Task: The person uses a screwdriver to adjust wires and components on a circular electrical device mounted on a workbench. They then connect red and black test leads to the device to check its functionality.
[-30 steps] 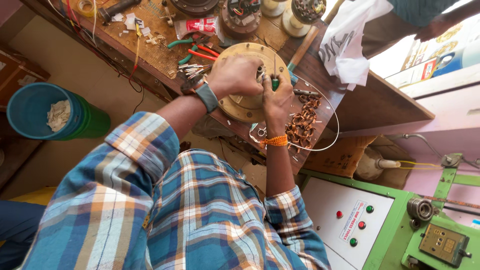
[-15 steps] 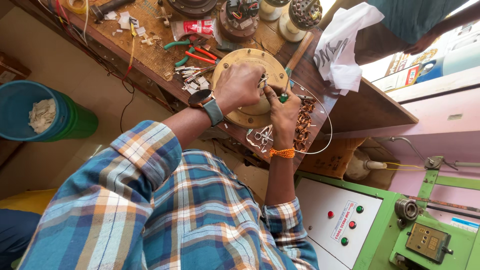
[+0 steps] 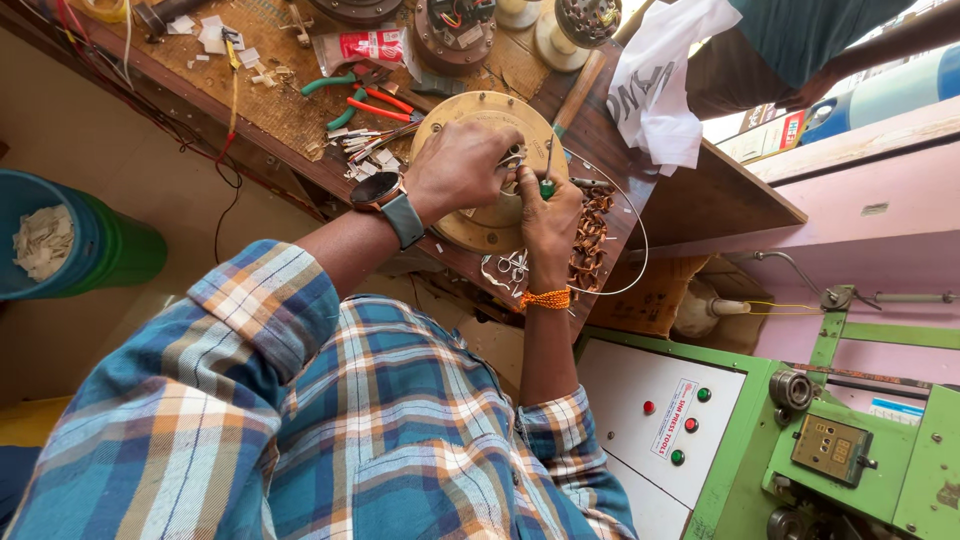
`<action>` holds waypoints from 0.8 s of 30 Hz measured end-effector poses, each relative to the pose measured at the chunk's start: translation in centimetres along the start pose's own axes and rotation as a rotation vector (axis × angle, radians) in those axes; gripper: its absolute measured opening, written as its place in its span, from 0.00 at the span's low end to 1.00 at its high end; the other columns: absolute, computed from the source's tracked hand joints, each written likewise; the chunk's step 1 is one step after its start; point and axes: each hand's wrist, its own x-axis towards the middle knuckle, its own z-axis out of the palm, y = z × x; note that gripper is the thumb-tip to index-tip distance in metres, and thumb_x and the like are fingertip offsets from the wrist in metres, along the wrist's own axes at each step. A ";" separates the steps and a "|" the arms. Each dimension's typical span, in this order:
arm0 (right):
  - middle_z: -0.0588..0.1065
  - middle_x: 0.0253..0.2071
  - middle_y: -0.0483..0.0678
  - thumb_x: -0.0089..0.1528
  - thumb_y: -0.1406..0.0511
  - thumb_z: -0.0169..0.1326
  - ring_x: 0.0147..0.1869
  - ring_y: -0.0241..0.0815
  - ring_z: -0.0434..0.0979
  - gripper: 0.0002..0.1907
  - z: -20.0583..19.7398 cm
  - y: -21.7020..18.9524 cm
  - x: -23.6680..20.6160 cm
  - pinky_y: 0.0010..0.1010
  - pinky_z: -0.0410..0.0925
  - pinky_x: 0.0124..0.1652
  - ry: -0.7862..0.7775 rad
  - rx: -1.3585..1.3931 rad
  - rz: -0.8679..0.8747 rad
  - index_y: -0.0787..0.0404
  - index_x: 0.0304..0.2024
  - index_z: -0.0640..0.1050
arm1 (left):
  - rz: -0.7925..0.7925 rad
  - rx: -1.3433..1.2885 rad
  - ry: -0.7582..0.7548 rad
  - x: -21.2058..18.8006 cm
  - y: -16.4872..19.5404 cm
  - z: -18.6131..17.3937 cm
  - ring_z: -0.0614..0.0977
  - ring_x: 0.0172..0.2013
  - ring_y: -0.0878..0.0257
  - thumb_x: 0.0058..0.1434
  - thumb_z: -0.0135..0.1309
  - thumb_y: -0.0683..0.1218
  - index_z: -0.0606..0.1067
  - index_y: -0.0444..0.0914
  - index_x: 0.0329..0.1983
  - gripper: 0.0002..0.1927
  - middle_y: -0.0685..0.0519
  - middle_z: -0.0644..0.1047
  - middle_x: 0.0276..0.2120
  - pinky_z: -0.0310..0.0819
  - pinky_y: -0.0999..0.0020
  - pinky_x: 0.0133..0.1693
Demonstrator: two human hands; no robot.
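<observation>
Two hands down on the round tan disc [image 3: 470,225] at the bench [image 3: 290,120] edge. Left hand [image 3: 462,168], grey watch [image 3: 392,205] on the wrist, curled over the disc's middle, fingers bent onto the metal part at its centre. Right hand [image 3: 552,215], orange thread [image 3: 546,298] at the wrist, closed round a green-handled screwdriver [image 3: 547,172], shaft pointing away up the bench, tip out of sight. Copper wire coils [image 3: 588,235] just beside that hand, thin wire loop [image 3: 636,235] arcing around them. Pliers, green and red handles [image 3: 362,100], just beyond the disc. Centre of disc mostly hidden under knuckles; hard to tell what the left fingers actually pinch. Blue bin [image 3: 40,240] cut off at the left edge. Against half a second back: same grip, same disc, right hand shifted up closer to the left.
</observation>
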 end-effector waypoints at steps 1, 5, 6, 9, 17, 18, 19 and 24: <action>0.81 0.31 0.46 0.66 0.62 0.58 0.34 0.32 0.77 0.13 0.3 -0.2 -0.3 0.27 0.71 0.36 0.017 -0.001 -0.027 0.66 0.38 0.84 | 0.002 0.006 0.000 -0.1 0.0 0.0 0.83 0.42 0.41 0.58 0.62 0.50 0.78 0.40 0.52 0.19 0.39 0.81 0.37 0.76 0.46 0.43; 0.81 0.30 0.48 0.67 0.61 0.57 0.33 0.34 0.79 0.13 1.1 -0.6 -0.8 0.28 0.71 0.37 0.104 -0.046 -0.035 0.66 0.37 0.84 | -0.010 -0.003 -0.018 -0.3 0.2 -0.1 0.83 0.40 0.41 0.61 0.61 0.52 0.77 0.40 0.54 0.20 0.39 0.81 0.36 0.76 0.46 0.41; 0.82 0.30 0.48 0.66 0.62 0.57 0.34 0.34 0.80 0.13 1.2 -0.7 -0.7 0.28 0.72 0.37 0.121 -0.073 -0.027 0.66 0.38 0.84 | -0.008 0.001 -0.014 -0.3 0.3 -0.1 0.83 0.40 0.41 0.61 0.60 0.52 0.77 0.39 0.54 0.20 0.40 0.81 0.35 0.76 0.46 0.42; 0.82 0.30 0.49 0.66 0.62 0.57 0.33 0.35 0.80 0.12 1.0 -0.5 -0.2 0.29 0.71 0.35 0.097 -0.170 0.041 0.65 0.40 0.84 | -0.015 0.035 -0.013 -0.4 0.5 0.0 0.83 0.39 0.41 0.63 0.59 0.53 0.77 0.40 0.52 0.18 0.39 0.81 0.34 0.76 0.46 0.40; 0.83 0.34 0.47 0.64 0.63 0.60 0.36 0.33 0.79 0.12 0.0 1.3 -0.2 0.25 0.72 0.37 0.049 0.128 0.069 0.66 0.43 0.84 | 0.000 0.045 0.067 -0.8 0.2 1.3 0.84 0.34 0.41 0.70 0.53 0.51 0.75 0.38 0.51 0.14 0.39 0.81 0.36 0.77 0.48 0.34; 0.83 0.34 0.47 0.64 0.63 0.60 0.35 0.33 0.79 0.11 0.1 1.4 -0.2 0.25 0.72 0.37 0.066 0.106 0.067 0.66 0.42 0.84 | 0.000 0.055 0.070 -0.8 0.2 1.5 0.84 0.34 0.41 0.70 0.54 0.51 0.74 0.38 0.52 0.14 0.39 0.81 0.36 0.77 0.47 0.33; 0.83 0.33 0.47 0.63 0.63 0.60 0.35 0.33 0.80 0.11 0.3 1.4 0.0 0.25 0.72 0.37 0.081 0.081 0.061 0.66 0.41 0.85 | 0.000 0.065 0.077 -0.9 0.1 1.5 0.84 0.34 0.40 0.70 0.54 0.51 0.74 0.39 0.52 0.14 0.39 0.81 0.37 0.77 0.47 0.33; 0.81 0.26 0.48 0.63 0.61 0.61 0.30 0.33 0.79 0.11 0.6 0.4 0.6 0.29 0.71 0.33 0.063 -0.166 0.065 0.64 0.37 0.84 | -0.054 0.094 0.049 -0.8 0.3 1.2 0.84 0.34 0.40 0.60 0.59 0.47 0.74 0.38 0.50 0.16 0.40 0.81 0.34 0.77 0.47 0.34</action>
